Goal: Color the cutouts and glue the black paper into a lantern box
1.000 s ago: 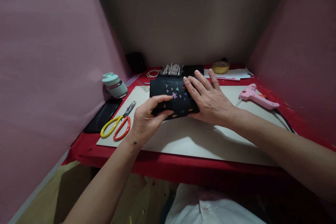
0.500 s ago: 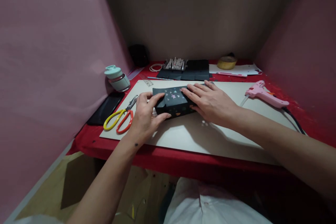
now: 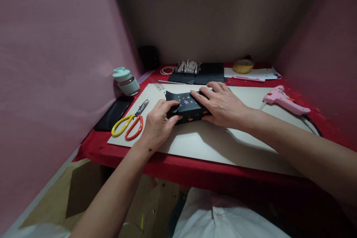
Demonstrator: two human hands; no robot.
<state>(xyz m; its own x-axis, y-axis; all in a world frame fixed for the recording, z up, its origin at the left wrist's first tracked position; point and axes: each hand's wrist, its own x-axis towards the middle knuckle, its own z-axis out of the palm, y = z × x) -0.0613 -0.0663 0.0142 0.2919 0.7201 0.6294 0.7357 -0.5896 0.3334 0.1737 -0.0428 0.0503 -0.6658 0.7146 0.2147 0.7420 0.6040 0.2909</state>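
A black paper box (image 3: 186,108) decorated with small coloured triangles and a pinkish star lies on the white board (image 3: 200,148). My left hand (image 3: 160,121) pinches its left end, thumb low on the front side and fingers on the top flap. Across the right end rests my right hand (image 3: 220,104), fingers over the top and thumb against the front. That hand hides much of the box's right part. Just left of my left hand are scissors (image 3: 134,121) with one yellow and one red handle, blades slightly apart.
On the right lies a pink glue gun (image 3: 286,100) with its cord. A jar with a mint lid (image 3: 126,81) and a black phone-like slab (image 3: 114,113) sit left. Behind are white pens (image 3: 188,67), black paper (image 3: 209,73), yellow tape (image 3: 243,66) and a ruler (image 3: 159,86).
My left fingers have shifted on the flap and the left thumb sits closer to the box. My right hand has moved slightly along the top. The view has shifted a little.
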